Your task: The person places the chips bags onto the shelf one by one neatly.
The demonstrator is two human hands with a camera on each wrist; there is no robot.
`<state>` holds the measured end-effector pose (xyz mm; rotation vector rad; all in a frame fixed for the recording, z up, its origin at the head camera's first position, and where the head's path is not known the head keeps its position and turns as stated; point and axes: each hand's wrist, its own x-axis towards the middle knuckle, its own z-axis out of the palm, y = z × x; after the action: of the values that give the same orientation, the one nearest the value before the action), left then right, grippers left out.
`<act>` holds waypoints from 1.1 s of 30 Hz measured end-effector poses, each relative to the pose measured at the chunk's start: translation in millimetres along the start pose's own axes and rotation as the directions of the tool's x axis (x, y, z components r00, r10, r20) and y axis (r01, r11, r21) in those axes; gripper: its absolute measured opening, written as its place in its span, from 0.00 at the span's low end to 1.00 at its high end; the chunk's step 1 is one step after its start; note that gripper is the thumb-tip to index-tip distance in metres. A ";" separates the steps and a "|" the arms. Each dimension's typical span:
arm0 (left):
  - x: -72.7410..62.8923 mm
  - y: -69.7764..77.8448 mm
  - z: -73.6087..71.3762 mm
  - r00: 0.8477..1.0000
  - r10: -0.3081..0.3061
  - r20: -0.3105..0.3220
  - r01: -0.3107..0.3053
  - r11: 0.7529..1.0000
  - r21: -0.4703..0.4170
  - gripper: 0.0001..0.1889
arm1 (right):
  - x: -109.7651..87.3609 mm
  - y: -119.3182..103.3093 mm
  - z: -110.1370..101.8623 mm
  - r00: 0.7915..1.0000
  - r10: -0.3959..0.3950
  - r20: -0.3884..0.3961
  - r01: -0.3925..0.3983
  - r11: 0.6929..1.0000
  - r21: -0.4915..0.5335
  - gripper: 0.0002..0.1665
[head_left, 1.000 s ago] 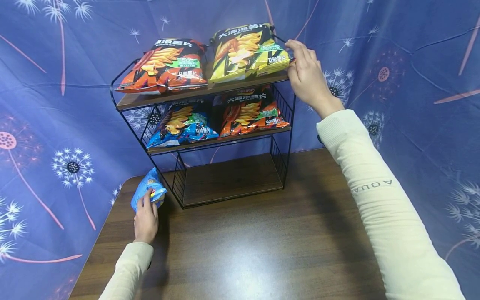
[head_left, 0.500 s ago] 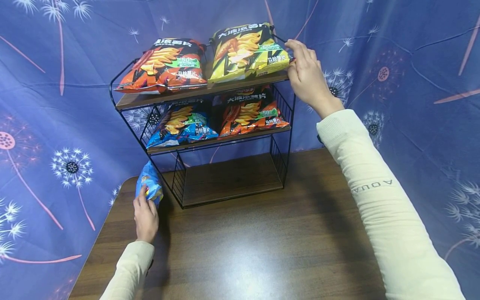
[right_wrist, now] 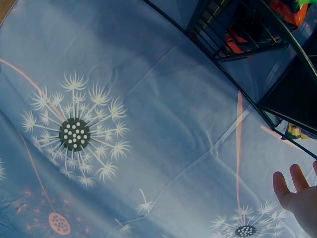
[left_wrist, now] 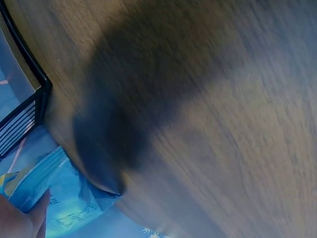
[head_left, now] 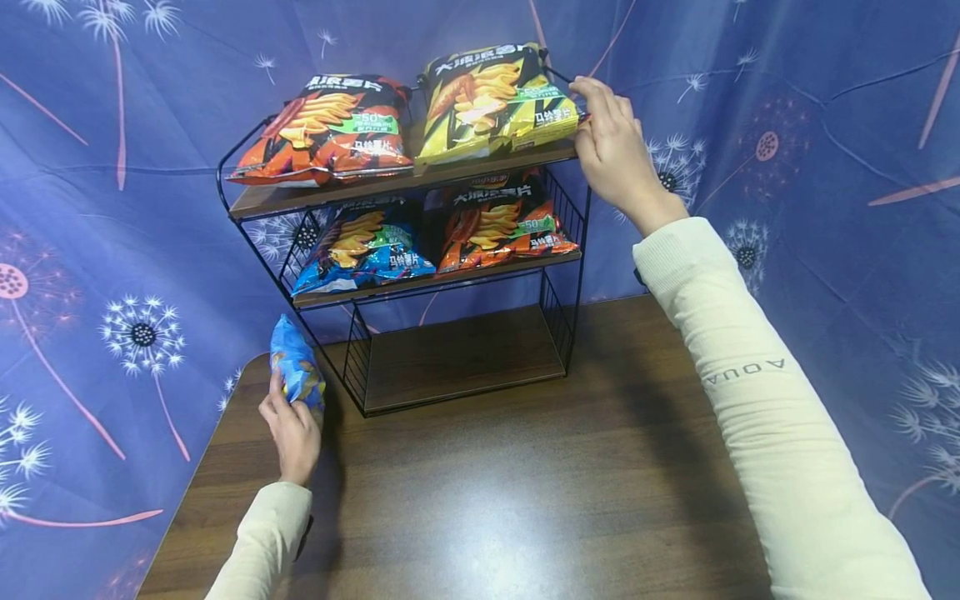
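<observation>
At the table's left side, my left hand point(head_left: 291, 433) pinches a small blue snack bag point(head_left: 296, 360) beside the rack's left foot. In the left wrist view the blue bag point(left_wrist: 74, 203) shows at lower left, with part of my thumb and finger over it. My right hand point(head_left: 617, 148) grips the upper right end of the black wire rack point(head_left: 581, 275), its thumb and fingers around the top shelf's end. Just left of it is a yellow chip bag point(head_left: 495, 104), its right edge near my fingertips. In the right wrist view only some fingers point(right_wrist: 299, 181) show.
An orange chip bag point(head_left: 330, 133) lies on the top shelf beside the yellow one. A blue chip bag point(head_left: 367, 250) and another orange bag point(head_left: 502, 225) fill the middle shelf. The bottom shelf point(head_left: 461, 358) is bare wood on the table point(head_left: 480, 483). A dandelion-print cloth point(head_left: 825, 167) hangs behind.
The small blue bag has turned in my left hand's grip, its top end swinging up and away. My left hand has turned slightly with it. The right hand has stayed in place.
</observation>
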<state>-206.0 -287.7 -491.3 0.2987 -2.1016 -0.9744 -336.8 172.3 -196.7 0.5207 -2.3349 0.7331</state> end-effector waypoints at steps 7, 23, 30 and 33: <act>-1.2 4.2 1.8 0.991 -0.124 -0.049 0.119 0.989 -0.094 0.33 | -0.2 -0.5 -0.2 1.000 -0.003 -0.005 0.003 1.000 0.001 0.28; -16.5 9.4 9.5 0.936 -0.335 -0.106 0.291 0.908 -0.301 0.31 | -0.2 -1.2 -0.5 1.000 0.003 0.002 -0.003 1.000 0.002 0.28; -29.0 9.9 14.9 0.948 -0.295 -0.118 0.240 0.907 -0.345 0.33 | 0.0 -0.5 -0.6 1.000 -0.001 0.003 0.001 1.000 0.001 0.28; -33.8 9.6 16.6 0.944 -0.309 -0.116 0.252 0.902 -0.352 0.35 | 0.1 -0.5 -0.6 1.000 -0.002 0.005 0.002 1.000 0.001 0.28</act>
<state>-194.8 -255.4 -509.8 0.5027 -1.7314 -1.4035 -336.4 172.3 -196.1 0.5258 -2.3385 0.7332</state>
